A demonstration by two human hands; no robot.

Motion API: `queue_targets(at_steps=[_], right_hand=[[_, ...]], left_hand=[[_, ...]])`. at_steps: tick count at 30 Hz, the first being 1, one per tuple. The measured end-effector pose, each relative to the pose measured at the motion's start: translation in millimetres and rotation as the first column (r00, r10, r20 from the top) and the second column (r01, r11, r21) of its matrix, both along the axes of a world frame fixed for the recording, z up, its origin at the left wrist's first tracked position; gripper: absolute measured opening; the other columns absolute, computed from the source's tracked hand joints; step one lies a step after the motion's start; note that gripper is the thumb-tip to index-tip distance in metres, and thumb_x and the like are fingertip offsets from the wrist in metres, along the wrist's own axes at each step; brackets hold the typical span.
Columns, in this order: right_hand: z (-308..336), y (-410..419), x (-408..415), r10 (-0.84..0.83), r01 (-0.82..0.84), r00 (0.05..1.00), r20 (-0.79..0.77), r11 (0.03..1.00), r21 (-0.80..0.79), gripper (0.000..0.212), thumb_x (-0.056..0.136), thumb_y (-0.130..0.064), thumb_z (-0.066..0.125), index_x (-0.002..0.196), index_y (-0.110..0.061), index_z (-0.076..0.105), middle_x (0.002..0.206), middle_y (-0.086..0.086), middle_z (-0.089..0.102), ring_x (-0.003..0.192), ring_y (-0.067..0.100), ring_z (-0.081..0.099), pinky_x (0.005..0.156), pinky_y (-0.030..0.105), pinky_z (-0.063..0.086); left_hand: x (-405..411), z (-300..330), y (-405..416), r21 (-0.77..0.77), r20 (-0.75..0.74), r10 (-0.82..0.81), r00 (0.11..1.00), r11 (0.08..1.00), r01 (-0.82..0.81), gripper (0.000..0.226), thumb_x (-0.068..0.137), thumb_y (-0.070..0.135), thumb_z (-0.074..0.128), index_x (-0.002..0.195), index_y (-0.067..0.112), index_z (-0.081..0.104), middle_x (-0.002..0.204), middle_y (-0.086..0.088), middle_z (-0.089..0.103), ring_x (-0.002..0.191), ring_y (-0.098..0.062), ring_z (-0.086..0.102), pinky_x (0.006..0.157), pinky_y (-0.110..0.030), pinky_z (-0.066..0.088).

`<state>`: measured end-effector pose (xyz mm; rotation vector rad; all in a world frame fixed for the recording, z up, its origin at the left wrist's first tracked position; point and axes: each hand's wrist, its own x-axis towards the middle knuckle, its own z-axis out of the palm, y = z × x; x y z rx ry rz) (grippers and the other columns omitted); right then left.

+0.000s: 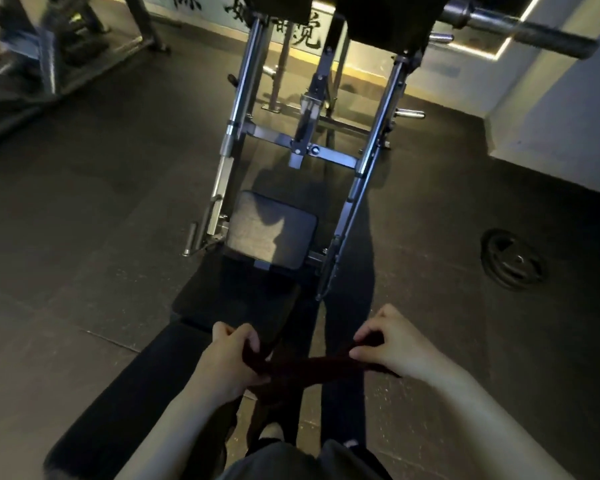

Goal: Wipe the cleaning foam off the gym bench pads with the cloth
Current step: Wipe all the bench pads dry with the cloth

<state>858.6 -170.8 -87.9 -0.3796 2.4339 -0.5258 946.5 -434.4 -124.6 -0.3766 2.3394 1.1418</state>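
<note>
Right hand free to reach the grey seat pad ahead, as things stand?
Probably not yet. The right hand pinches one end of the dark cloth and the left hand grips the other, so both are busy. Nothing stands between them and the grey seat pad, though it lies well ahead.

Two hands, the left hand and the right hand; one dark cloth; seemingly three bench pads; one weight plate.
</note>
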Motion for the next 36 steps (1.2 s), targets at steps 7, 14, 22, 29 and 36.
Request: queue_targets(at_steps=[7, 14, 22, 29, 36], right_hand=[[-20, -53, -67, 0.447, -0.451, 0.885, 0.131, 0.892, 0.006, 0.012, 0.083, -0.021, 0.071, 0.074, -0.028, 0.066, 0.095, -0.014, 0.047, 0.085, 0.001, 0.051, 0.074, 0.012, 0.043], [-58, -114, -116, 0.671, -0.657, 0.732, 0.12, 0.741, -0.136, 0.018, 0.084, -0.017, 0.069, 0.102, -0.019, 0.066, 0.1, -0.008, 0.053, 0.084, 0.0, 0.049, 0.073, 0.006, 0.038], [-82, -167, -94, 0.966, -0.951, 0.141, 0.216, 0.193, -0.241, 0.071, 0.087, -0.027, 0.066, 0.146, -0.037, 0.028, 0.151, -0.009, 0.022, 0.138, 0.017, 0.023, 0.112, 0.038, 0.03], [-118, -153, -76, 0.93, -0.957, -0.169, 0.328, -0.076, -0.279, 0.025, 0.093, -0.044, 0.056, 0.101, -0.021, 0.062, 0.097, -0.016, 0.057, 0.098, 0.009, 0.054, 0.082, 0.026, 0.041], [-141, -140, -35, 0.959, -0.971, -0.158, 0.237, -0.108, -0.215, 0.01, 0.095, -0.044, 0.051, 0.089, -0.036, 0.054, 0.088, -0.015, 0.058, 0.084, 0.006, 0.058, 0.068, 0.021, 0.045]], left_hand=[[6, -13, -30, -0.113, 0.013, 0.228, 0.974, 0.968, -0.225, 0.023, 0.075, 0.027, 0.079, 0.084, 0.033, 0.059, 0.108, 0.015, 0.034, 0.096, -0.004, 0.044, 0.07, -0.012, 0.034], [-3, -11, 5, -0.335, -0.011, 0.417, 0.909, 0.855, -0.397, 0.011, 0.086, 0.039, 0.067, 0.094, 0.032, 0.062, 0.096, 0.015, 0.047, 0.081, -0.001, 0.048, 0.062, -0.013, 0.033], [-9, 26, 74, -0.352, -0.109, 0.763, 0.637, 0.57, -0.743, 0.009, 0.089, 0.04, 0.062, 0.094, 0.032, 0.061, 0.09, 0.015, 0.06, 0.081, 0.0, 0.055, 0.07, -0.013, 0.042], [31, 23, 146, -0.348, 0.078, 0.935, 0.346, 0.351, -0.869, 0.022, 0.085, 0.039, 0.067, 0.105, 0.032, 0.07, 0.103, 0.012, 0.068, 0.097, -0.008, 0.061, 0.084, -0.023, 0.047], [99, -37, 185, -0.399, 0.244, 0.961, 0.126, 0.218, -0.89, 0.017, 0.083, 0.041, 0.067, 0.095, 0.029, 0.067, 0.093, 0.007, 0.062, 0.081, -0.013, 0.059, 0.074, -0.029, 0.05]])
